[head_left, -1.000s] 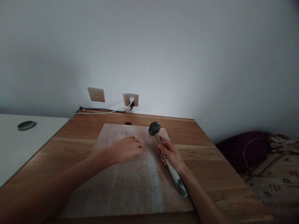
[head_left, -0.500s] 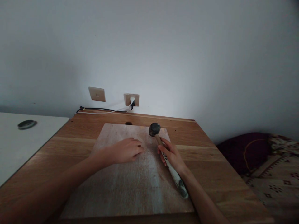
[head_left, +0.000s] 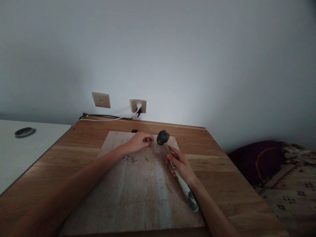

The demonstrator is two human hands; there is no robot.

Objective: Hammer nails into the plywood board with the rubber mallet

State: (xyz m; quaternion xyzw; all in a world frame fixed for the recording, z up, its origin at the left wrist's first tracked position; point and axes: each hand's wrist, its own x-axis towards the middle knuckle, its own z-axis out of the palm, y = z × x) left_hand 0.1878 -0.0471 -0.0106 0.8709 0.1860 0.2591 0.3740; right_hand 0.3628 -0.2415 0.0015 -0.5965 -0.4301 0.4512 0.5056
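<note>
My right hand is wrapped round the light, dark-stained handle of a mallet. Its dark head points away from me, over the far right part of a whitish wooden board. Close to the board's far edge, left of the mallet head, is my left hand with fingers curled and thumb and fingertips near each other. Anything between those fingertips is too small to make out. Small metal nails or screws lie loose on the board, just nearer to me than my left hand.
The board rests on a brown wooden table against a white wall. Cables run along its back edge to a socket. At left, a white surface bears a round dark object. Patterned fabric is at right.
My left hand has moved away from me towards the board's far edge, its fingers now curled. The small metal pieces it covered now show. My right hand and the mallet have hardly moved.
</note>
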